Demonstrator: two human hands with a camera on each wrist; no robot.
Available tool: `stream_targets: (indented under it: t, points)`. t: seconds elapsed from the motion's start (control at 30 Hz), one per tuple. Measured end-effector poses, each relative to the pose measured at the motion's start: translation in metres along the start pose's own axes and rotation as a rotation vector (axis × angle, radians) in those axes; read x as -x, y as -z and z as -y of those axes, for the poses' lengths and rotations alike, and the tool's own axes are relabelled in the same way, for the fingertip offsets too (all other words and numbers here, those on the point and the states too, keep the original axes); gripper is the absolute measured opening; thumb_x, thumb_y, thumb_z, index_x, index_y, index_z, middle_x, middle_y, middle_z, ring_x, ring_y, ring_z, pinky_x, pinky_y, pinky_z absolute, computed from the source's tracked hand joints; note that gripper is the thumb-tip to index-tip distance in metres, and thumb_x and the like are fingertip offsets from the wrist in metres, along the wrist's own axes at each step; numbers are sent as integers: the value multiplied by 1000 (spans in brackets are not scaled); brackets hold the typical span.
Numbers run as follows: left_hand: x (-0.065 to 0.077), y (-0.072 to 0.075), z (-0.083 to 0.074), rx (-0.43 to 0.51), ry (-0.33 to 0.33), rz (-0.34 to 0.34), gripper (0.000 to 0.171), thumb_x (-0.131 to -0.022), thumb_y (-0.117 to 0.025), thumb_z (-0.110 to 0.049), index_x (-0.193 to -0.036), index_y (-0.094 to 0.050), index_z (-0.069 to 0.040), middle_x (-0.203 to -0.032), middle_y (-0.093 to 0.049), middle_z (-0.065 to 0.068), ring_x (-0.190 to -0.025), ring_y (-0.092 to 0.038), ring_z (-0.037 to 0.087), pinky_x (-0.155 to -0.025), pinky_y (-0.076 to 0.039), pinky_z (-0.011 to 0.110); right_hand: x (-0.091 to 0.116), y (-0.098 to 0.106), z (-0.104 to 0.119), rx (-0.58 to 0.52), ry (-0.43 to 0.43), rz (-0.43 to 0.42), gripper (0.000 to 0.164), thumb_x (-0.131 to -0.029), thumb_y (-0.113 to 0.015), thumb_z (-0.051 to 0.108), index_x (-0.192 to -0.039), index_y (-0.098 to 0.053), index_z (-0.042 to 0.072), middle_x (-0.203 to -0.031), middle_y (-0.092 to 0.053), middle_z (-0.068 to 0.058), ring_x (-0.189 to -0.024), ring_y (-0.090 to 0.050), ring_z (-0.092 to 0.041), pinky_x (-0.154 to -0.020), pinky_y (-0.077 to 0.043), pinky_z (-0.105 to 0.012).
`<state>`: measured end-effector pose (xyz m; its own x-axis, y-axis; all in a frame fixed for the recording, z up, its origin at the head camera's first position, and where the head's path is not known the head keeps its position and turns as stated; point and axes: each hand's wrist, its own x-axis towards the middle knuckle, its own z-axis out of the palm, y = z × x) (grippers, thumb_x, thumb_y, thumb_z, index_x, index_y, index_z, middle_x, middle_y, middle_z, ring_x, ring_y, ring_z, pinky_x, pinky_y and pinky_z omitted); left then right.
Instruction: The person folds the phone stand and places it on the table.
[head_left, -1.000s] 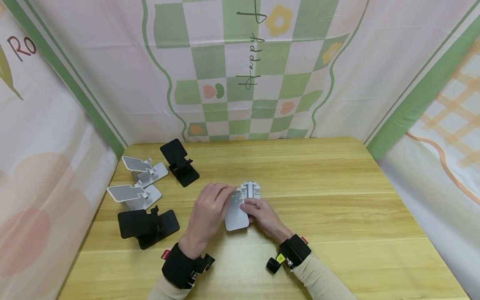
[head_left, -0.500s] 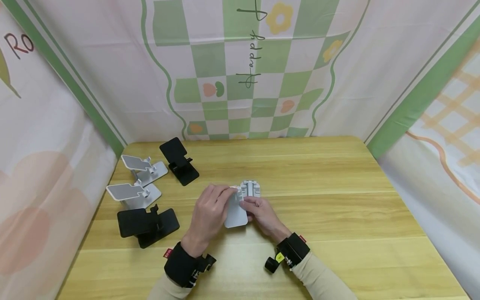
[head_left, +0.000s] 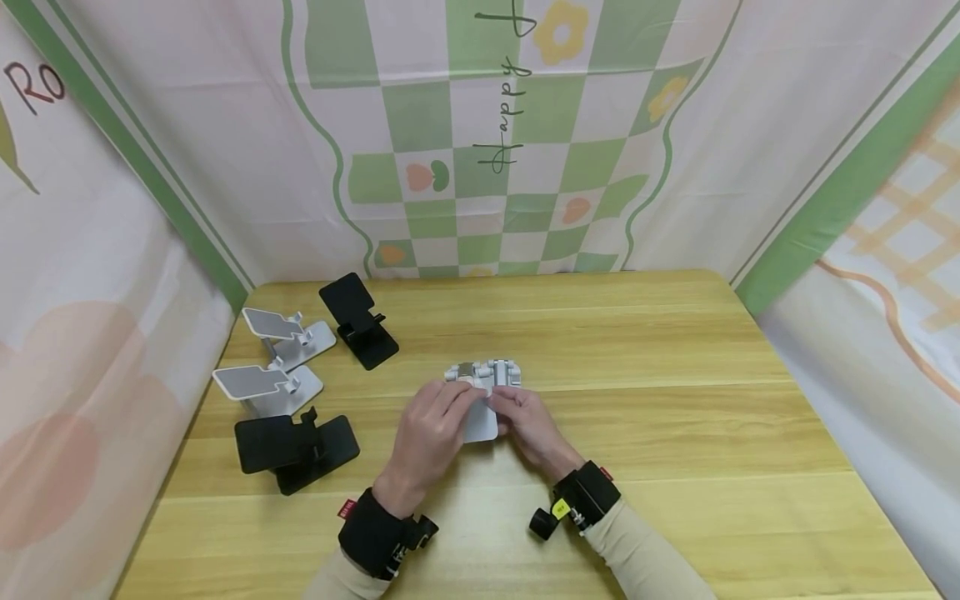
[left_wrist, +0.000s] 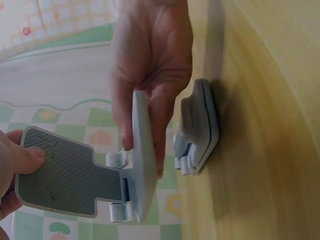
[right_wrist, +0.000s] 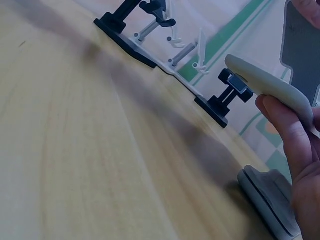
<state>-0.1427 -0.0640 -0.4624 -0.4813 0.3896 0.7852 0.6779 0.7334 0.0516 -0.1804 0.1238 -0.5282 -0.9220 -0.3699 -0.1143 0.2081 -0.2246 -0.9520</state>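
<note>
Both hands hold a white phone stand above the table. My left hand pinches its grey-padded support plate, with the thumb on the pad. The smooth base plate is gripped between the thumb and fingers of my right hand. In the left wrist view the support plate stands out at a wide angle from the base, joined at a hinge with small hooks beside it. A second white phone stand, folded flat, lies on the table just behind and below the held one.
Several unfolded stands stand at the table's left: a black one in front, two white ones behind it, and another black one farther back. Patterned cloth hangs behind and beside the wooden table.
The held stand's support plate has swung up and away from its base, so its padded end now shows beyond my left fingers. My left hand has shifted slightly right and nearer me.
</note>
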Motion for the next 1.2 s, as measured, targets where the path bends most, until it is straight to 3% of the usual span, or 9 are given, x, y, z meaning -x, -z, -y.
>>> stream_targets:
  t: [0.1, 0.2, 0.33, 0.53, 0.8, 1.2]
  points:
    - [1, -1, -2, -6, -3, 2, 25, -78, -78, 6, -100, -78, -6, -97, -74, 6, -81, -62, 19, -72, -56, 27, 0, 0, 2, -33, -5, -3, 22, -103, -52, 2, -105, -73, 10, -96, -76, 1, -79, -70, -11, -67, -58, -21]
    - [2, -2, -3, -11, -3, 8, 24, -80, -76, 6, -100, -79, -7, -97, -75, 5, -81, -63, 18, -72, -56, 26, -1, 0, 3, -58, -13, -14, 22, -104, -53, 4, -105, -73, 13, -98, -77, 1, -80, -73, -12, -68, -60, -22]
    - [3, -3, -6, -16, -8, 17, 21, -83, -73, 3, -100, -80, -8, -96, -75, 4, -78, -63, 16, -70, -55, 24, -2, 0, 4, -62, -12, -46, 21, -105, -54, 7, -114, -72, 1, -98, -77, -1, -78, -72, -11, -63, -58, -19]
    - [4, -6, -8, -11, -7, 29, 15, -89, -72, -4, -99, -81, -11, -95, -76, 1, -76, -61, 13, -67, -52, 22, -4, -1, 6, -68, -17, -87, 38, -106, -53, 8, -130, -53, -22, -104, -76, -3, -81, -72, -11, -63, -56, -18]
    - [9, -10, -9, 7, -11, 45, 23, -81, -78, 3, -98, -81, -11, -96, -76, -1, -79, -66, 11, -68, -54, 20, -4, -1, 8, -121, -33, -109, 41, -106, -53, 7, -133, -48, -24, -105, -76, -6, -81, -73, -12, -69, -60, -21]
    - [13, -15, -10, 1, -19, 63, 23, -79, -82, 2, -96, -81, -13, -93, -77, -2, -79, -66, 9, -74, -56, 21, -5, -3, 9, -182, -30, -128, 38, -107, -52, 7, -133, -50, -22, -101, -77, -7, -83, -76, -15, -74, -62, -24]
